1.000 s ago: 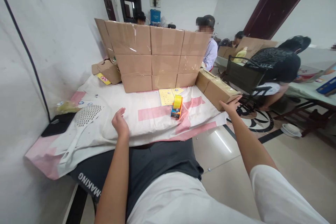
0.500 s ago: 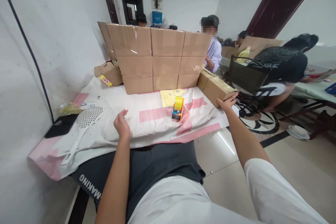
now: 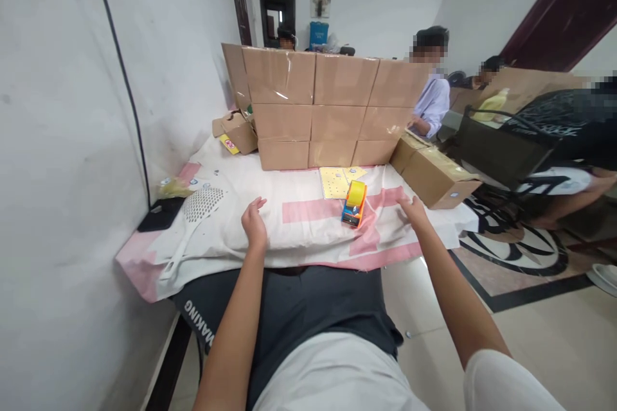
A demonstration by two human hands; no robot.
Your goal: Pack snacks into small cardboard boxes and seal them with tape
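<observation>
My left hand (image 3: 254, 223) is over the cloth, left of centre, with its fingers loosely bent and nothing in them. To the right, my right hand (image 3: 412, 212) has its fingers apart, is empty and lies just short of a long cardboard box (image 3: 436, 180). Between both hands, nearer the right one, an orange and blue tape dispenser (image 3: 354, 204) with a yellow roll rests on the white and pink cloth (image 3: 231, 173). Behind the dispenser is a yellow dotted sheet (image 3: 332, 183), which it partly covers.
Taped cardboard panels (image 3: 336, 122) stand upright across the back. Left lie a white slotted skimmer (image 3: 202, 205), a black flat object (image 3: 162, 214) and an open carton (image 3: 241, 131). A co-worker in a light purple shirt (image 3: 432, 106) is behind; another sits on a chair (image 3: 506, 144).
My right hand has let go of the long cardboard box and moved left, over the cloth. The whole view has shifted, with the scene sliding to the right. My left hand remains empty.
</observation>
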